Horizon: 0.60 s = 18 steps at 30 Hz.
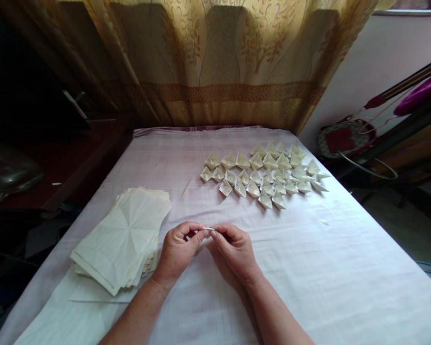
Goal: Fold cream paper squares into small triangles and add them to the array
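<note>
Between the fingertips of both hands is a small folded piece of white paper (208,229), mostly covered by the fingers. My left hand (182,247) pinches its left end with thumb and index finger. The right end is pinched the same way by my right hand (235,245). Beyond the hands, several small folded paper boats (255,176) stand in rows on the cloth. To the left of my left hand lies a thick stack of creased paper sheets (129,230), its top sheet marked with star-shaped fold lines.
A pale checked cloth (309,273) covers the table. One larger white sheet (72,311) lies under the stack. A small paper scrap (324,222) is at the right. Behind hangs a gold curtain (222,57). A dark red cabinet (104,148) stands left, and a bag (345,136) sits right.
</note>
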Tool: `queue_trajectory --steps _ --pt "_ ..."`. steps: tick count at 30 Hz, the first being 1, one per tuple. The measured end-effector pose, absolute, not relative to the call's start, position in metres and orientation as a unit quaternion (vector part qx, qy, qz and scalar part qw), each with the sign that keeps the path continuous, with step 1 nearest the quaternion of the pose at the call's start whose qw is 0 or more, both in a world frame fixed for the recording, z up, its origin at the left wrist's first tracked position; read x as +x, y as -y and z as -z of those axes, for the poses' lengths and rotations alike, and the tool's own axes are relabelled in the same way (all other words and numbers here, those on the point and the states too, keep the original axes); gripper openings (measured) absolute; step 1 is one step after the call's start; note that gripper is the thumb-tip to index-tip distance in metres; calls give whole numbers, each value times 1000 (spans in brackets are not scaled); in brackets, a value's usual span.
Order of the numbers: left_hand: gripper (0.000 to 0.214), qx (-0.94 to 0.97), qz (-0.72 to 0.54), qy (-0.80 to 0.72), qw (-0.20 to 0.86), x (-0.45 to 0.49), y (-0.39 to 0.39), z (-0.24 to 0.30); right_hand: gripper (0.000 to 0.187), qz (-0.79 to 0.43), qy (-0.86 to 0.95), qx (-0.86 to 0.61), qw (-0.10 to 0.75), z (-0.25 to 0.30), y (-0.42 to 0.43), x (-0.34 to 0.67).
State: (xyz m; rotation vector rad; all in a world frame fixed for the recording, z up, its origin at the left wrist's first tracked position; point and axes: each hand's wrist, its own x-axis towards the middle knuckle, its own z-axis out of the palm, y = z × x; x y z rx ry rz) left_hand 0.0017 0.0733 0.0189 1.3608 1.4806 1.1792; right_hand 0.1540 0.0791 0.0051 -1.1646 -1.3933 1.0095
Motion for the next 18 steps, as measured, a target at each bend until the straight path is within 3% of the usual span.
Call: queue_trajectory --steps 7,13,18 --pt "18 565 -457 -570 383 0 -75 -23 13 -427 585 -485 491 -4 -78 155" --pt "22 565 -417 -558 442 -4 -76 -19 13 -362 599 -505 505 3 -81 158" --pt "14 640 -423 -551 328 -7 -76 -16 12 -275 654 -515 481 3 -82 161"
